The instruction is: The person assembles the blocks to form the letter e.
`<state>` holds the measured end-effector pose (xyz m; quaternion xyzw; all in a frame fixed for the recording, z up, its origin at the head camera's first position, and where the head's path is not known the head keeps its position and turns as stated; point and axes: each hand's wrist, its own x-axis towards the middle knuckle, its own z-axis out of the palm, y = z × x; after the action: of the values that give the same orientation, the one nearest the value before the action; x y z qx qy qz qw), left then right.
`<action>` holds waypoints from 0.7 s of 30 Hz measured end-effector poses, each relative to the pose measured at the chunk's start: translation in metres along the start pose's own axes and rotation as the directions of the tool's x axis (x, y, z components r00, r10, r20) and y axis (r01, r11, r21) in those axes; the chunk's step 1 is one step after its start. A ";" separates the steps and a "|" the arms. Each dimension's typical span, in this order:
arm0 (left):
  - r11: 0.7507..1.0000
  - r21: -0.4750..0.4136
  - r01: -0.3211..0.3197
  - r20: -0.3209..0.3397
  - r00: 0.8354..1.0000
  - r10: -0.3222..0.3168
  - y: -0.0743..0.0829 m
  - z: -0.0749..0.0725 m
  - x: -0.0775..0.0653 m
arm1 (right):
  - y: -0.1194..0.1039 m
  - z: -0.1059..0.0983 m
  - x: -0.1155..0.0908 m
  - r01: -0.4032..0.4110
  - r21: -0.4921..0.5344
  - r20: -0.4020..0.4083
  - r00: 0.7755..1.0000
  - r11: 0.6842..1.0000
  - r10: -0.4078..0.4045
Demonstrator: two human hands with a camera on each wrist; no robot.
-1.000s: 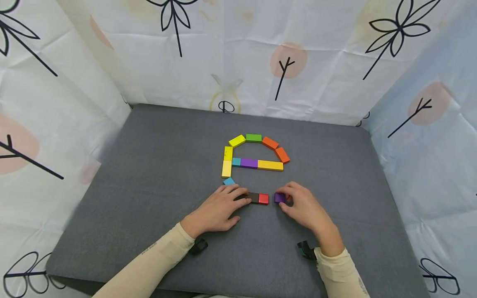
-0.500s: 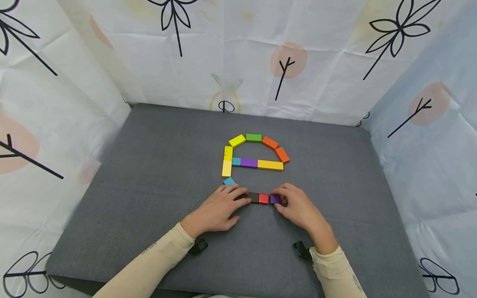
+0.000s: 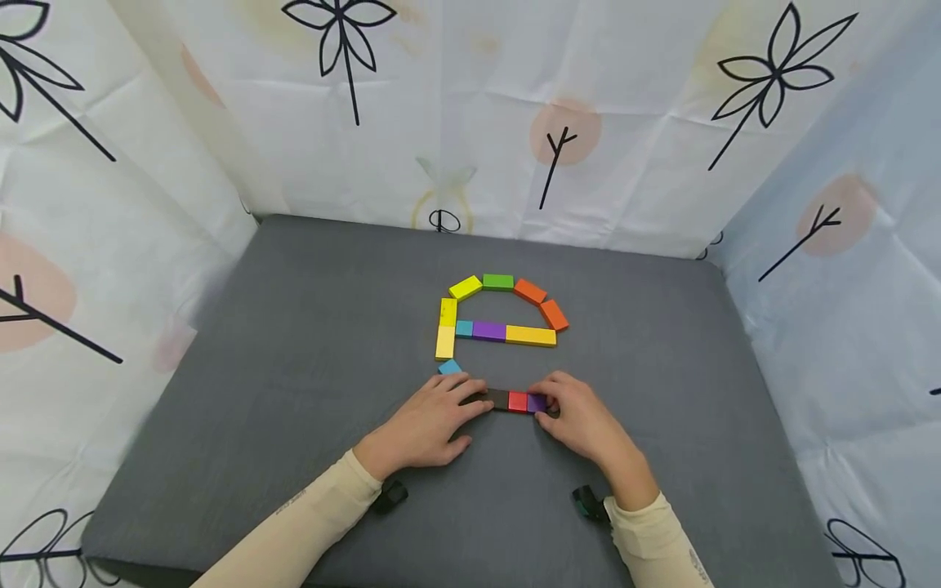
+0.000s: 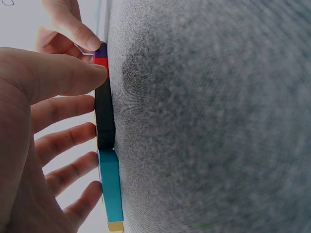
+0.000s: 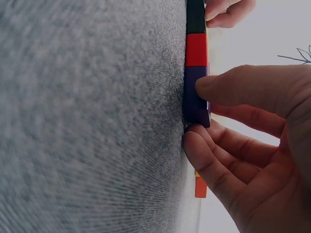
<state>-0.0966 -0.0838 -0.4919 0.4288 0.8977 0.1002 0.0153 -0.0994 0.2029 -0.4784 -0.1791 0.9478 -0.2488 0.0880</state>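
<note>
In the head view my right hand (image 3: 588,418) pinches a purple block (image 3: 537,403) between thumb and fingers. That block sits end to end with a red block (image 3: 518,401), which meets a black block (image 3: 500,399). My left hand (image 3: 417,426) rests over the black block's left part with its fingers spread, hiding some of the row. The left wrist view shows those fingertips along the top edge of the black block and of a teal-blue block (image 4: 112,187) joined at its end. In the right wrist view, the thumb (image 5: 223,87) presses the purple block's near side.
Beyond the hands, yellow blocks (image 3: 448,312), a green block (image 3: 498,282) and orange blocks (image 3: 554,314) form an arch. A straight row with a long yellow block (image 3: 531,336) crosses below it. Patterned white curtains (image 3: 478,122) surround the grey table (image 3: 331,310).
My right hand has slid the purple block left, closing the gap to the red block. The left hand has stayed in place on the row. The head view has tilted slightly.
</note>
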 end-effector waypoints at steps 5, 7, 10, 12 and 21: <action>1.000 0.001 0.000 -0.004 1.000 0.000 0.000 0.005 -0.001 | 0.000 0.004 0.000 -0.011 0.005 0.000 1.000 1.000 0.011; 1.000 -0.004 -0.003 -0.006 1.000 0.003 0.000 0.006 -0.002 | 0.000 0.006 -0.001 -0.016 0.004 0.002 1.000 1.000 0.016; 1.000 -0.019 -0.007 -0.016 1.000 0.007 -0.001 0.007 -0.003 | 0.000 0.008 -0.001 -0.020 0.009 0.001 1.000 1.000 0.020; 1.000 -0.027 -0.011 -0.026 1.000 0.010 -0.002 0.008 -0.002 | 0.001 0.008 0.000 -0.021 0.017 -0.003 1.000 1.000 0.021; 0.999 -0.045 0.011 -0.019 1.000 -0.012 -0.002 0.010 0.004 | 0.007 0.005 -0.005 -0.012 0.065 -0.071 0.997 0.998 0.017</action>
<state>-0.0993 -0.0803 -0.5014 0.4223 0.8977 0.1243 0.0169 -0.0959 0.2088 -0.4858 -0.1603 0.9431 -0.2847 0.0614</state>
